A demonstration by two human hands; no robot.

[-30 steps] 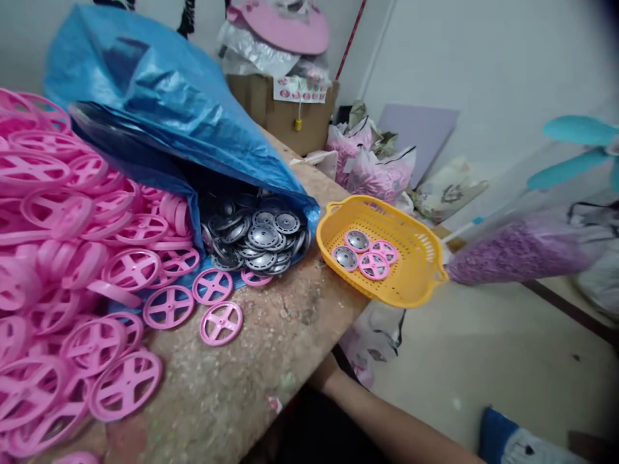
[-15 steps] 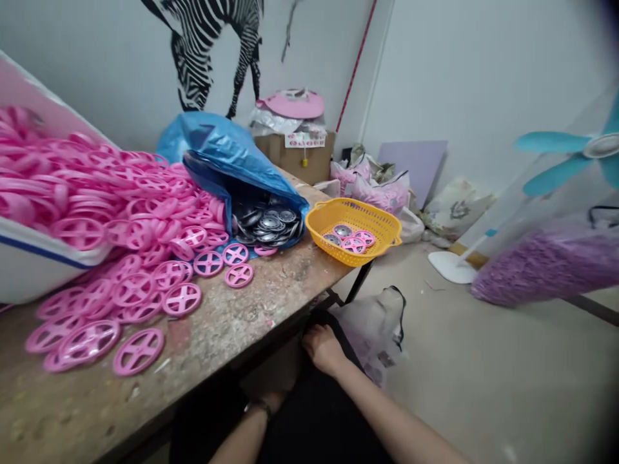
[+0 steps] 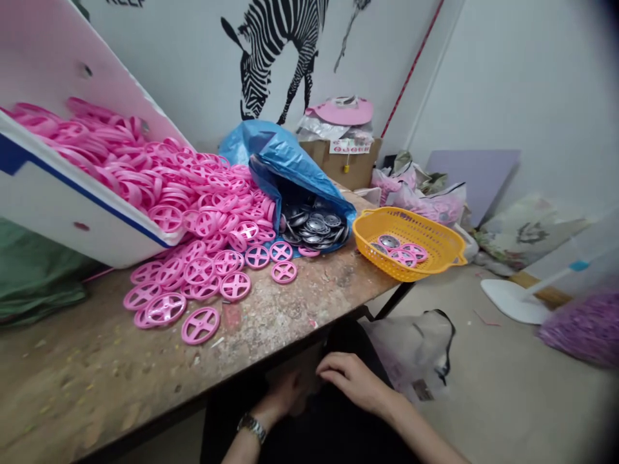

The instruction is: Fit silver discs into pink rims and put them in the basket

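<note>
My left hand (image 3: 286,390), with a metal watch (image 3: 253,426) at its wrist, is low over my lap below the table edge. It lies in shadow and its fingers are hard to make out. Just right of it, my right hand (image 3: 355,381) hovers over my dark-clothed lap, fingers loosely bent, with nothing visible in them. Neither hand touches the parts on the table. Pink four-spoke plastic wheels (image 3: 200,325) lie in a heap there. Silver-grey discs (image 3: 316,224) fill the mouth of a blue plastic bag (image 3: 290,153). A yellow basket (image 3: 445,248) holds several pink wheels and grey discs.
A tilted white bin (image 3: 72,222) spills pink wheels onto the worn wooden table (image 3: 145,386). Behind the blue bag stands a cardboard box (image 3: 319,158). A clear bag (image 3: 411,348) is on the floor beside my legs. A white fan base (image 3: 512,301) stands at right.
The view has swung left, so the table and basket appear farther right. My right hand has drawn back from the dark cloth near the table edge. My left hand's watch now shows.
</note>
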